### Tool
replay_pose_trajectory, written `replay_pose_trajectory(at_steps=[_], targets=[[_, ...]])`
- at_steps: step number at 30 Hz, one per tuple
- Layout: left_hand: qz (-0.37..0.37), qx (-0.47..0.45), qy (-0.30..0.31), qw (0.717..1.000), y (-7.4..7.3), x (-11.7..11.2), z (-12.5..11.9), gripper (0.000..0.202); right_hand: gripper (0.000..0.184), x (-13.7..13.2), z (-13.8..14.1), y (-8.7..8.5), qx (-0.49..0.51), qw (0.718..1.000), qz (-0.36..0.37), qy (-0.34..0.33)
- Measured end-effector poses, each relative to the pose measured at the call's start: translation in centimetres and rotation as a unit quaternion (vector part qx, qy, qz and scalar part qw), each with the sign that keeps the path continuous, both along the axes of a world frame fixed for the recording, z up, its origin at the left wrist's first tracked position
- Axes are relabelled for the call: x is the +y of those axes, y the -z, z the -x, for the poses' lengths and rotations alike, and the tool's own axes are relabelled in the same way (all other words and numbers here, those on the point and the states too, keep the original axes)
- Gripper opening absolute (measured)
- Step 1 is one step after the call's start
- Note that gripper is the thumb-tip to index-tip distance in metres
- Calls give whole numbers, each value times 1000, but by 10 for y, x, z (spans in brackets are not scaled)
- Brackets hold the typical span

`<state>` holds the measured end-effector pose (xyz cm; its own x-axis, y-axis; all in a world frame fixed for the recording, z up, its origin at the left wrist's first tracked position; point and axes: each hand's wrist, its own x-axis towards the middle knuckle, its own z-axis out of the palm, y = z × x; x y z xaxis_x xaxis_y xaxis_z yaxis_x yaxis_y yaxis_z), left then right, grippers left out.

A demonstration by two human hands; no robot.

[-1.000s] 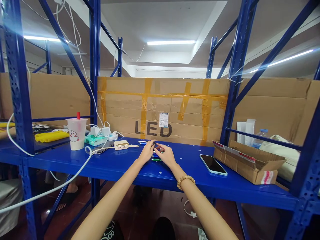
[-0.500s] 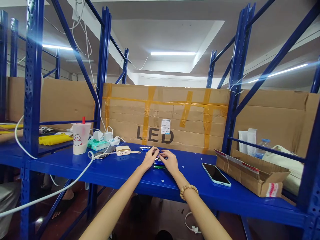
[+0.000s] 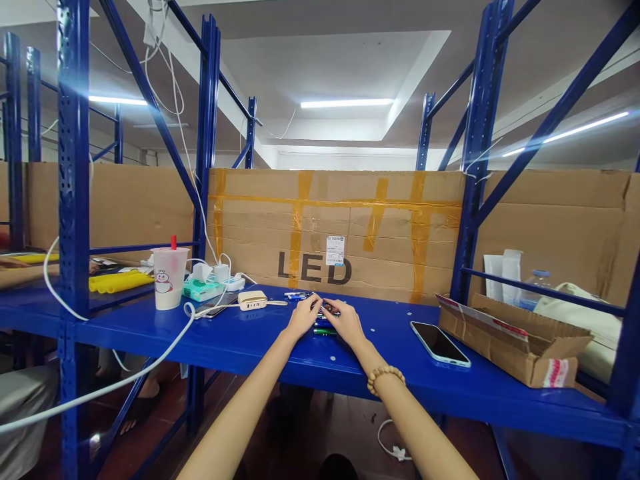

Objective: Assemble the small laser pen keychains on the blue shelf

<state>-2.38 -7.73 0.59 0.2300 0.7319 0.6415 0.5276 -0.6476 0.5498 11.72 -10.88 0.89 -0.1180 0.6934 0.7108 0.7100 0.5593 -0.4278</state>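
My left hand [image 3: 304, 316] and my right hand [image 3: 347, 324] are close together over the blue shelf [image 3: 385, 333], fingertips almost meeting. Both are closed in a pinch. Whatever lies between the fingers is too small and too covered to make out. Several slim pens lie under and around the hands. Behind my left hand is a group of blue and silver pens [image 3: 297, 295]. A green pen [image 3: 325, 331] lies nearest to me, between my wrists, with blue ones just beyond it, partly hidden by my right hand.
A phone [image 3: 440, 344] and an open cardboard box [image 3: 530, 363] are on the right. To the left stand a cup with a red straw [image 3: 168, 283], a cream power bank [image 3: 253, 300] and a white cable [image 3: 125, 379]. A large cardboard sheet [image 3: 390, 247] closes off the back.
The view has turned slightly left, so the scene sits a little farther right. My hands stay together over the pens, with only small shifts of the fingers.
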Motion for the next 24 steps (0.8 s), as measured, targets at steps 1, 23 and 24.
replay_pose_trajectory(at_steps=[1, 23, 24], targets=[[-1, 7, 2, 1000, 0, -1, 0, 27, 26, -1, 0, 0, -14, 1000, 3, 1], [-19, 25, -11, 999, 5, 8, 3, 23, 20, 23, -7, 9, 96, 995, -23, -34], [-17, 22, -6, 1000, 5, 8, 3, 24, 19, 24, -7, 9, 106, 993, -23, -39]])
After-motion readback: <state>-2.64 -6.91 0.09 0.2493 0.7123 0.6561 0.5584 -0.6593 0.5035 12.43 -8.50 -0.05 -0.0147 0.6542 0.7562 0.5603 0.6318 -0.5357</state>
